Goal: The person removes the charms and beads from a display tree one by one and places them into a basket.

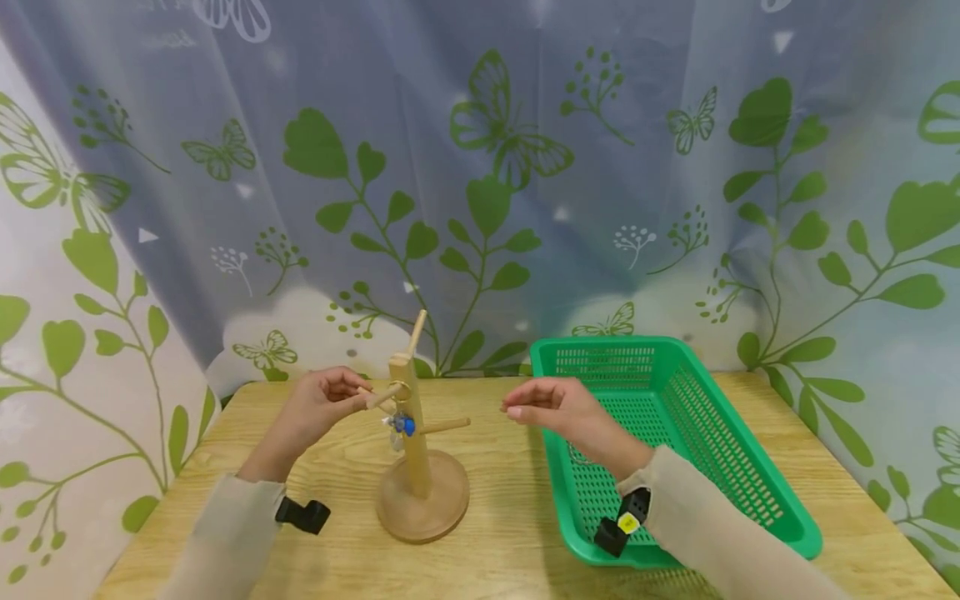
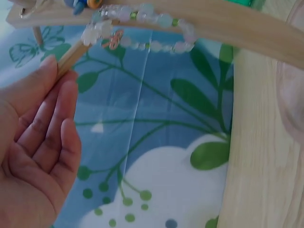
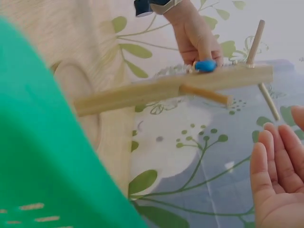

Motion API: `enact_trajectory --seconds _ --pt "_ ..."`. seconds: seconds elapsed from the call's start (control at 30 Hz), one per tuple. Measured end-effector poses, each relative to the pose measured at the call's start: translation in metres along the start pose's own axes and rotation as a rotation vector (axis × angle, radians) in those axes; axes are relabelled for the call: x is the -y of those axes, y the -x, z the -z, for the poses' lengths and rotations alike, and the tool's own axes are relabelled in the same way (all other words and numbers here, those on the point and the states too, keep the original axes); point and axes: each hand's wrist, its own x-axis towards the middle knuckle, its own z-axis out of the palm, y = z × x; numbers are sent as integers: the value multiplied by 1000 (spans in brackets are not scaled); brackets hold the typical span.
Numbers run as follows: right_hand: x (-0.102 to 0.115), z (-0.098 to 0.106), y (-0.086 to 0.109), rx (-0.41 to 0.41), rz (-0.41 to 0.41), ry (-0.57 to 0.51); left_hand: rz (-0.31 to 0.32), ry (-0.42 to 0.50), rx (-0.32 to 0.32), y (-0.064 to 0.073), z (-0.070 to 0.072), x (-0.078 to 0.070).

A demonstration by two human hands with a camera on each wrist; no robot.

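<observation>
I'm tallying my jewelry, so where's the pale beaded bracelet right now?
In the left wrist view, the bracelet hangs at upper centre, on the wooden peg that the left hand pinches, close to the post.

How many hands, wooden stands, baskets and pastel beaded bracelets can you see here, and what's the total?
Hands: 2 (left hand, right hand)
Wooden stand: 1
Pastel beaded bracelet: 1
Green basket: 1
Total: 5
</observation>
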Motion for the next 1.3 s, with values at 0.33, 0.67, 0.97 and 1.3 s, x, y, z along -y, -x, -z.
enact_trajectory --seconds 0.33,0.67,0.97,1.3 --pt "5 -14 -1 -9 46 -6 -50 13 -141 -1 -25 -6" --pt "1 -31 -14 -107 24 67 -70 -6 -331 -3 -50 -11" --pt "-1 -47 -33 -197 -14 146 -70 28 -378 -3 -64 -15" --pt "-11 -62 -49 -263 13 132 -27 27 -388 -1 -68 -21"
